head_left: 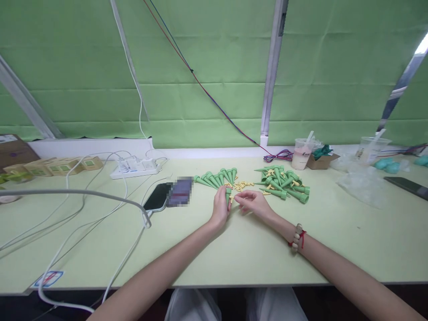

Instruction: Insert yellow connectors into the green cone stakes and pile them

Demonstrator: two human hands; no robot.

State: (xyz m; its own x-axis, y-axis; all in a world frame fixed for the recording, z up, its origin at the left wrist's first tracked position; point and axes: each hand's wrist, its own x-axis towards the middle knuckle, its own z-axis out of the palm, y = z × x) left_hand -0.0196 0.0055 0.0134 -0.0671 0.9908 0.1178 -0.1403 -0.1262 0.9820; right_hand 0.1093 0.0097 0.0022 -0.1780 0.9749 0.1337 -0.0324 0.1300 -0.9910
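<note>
My left hand (220, 206) is closed around a green plastic cone-shaped spike (228, 192), its wide capped end up. Close by on the right, my right hand (256, 203) pinches at a small yellow plastic piece (232, 199) beside the spike. Whether that piece touches the spike is hard to make out. Beyond the hands lies a scatter of small yellow pieces (243, 184). A fanned row of green spikes (214, 178) lies behind my left hand, and a jumbled pile of green spikes (284, 180) with yellow bits among them is to the right.
Left of the hands are a phone (158, 197), a blurred dark flat item (180, 192) and a white power strip (135, 167) with trailing cables. A plastic cup (301, 156), a small cardboard box (321, 162) and clear plastic bags (361, 183) stand at the right.
</note>
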